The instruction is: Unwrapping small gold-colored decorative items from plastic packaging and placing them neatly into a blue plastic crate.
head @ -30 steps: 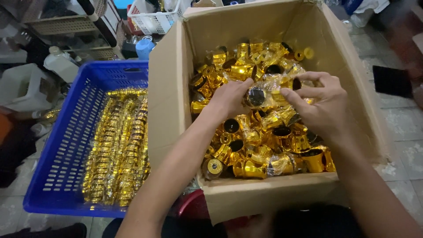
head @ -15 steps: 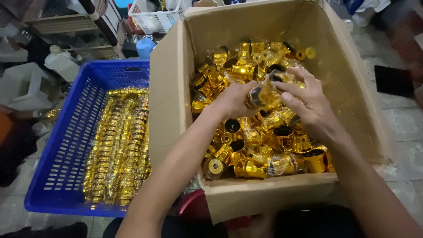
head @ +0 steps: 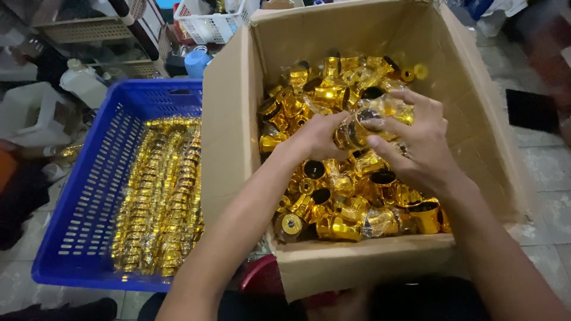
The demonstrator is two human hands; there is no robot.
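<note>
head view: both hands over the cardboard box (head: 238, 137), left hand (head: 318, 135) and right hand (head: 419, 145) pinching one gold cup (head: 352, 132) between them, fingers curled round it, just above the heap of gold cups (head: 351, 202); left of the left arm, a blue crate (head: 89, 196) holding stacked gold cups (head: 157, 196) in rows

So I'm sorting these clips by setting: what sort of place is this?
Probably a small packing workshop. A cardboard box holds loose gold caps, both hands, left hand and right hand, hold one cap, and a blue crate holds bagged rows.
</note>
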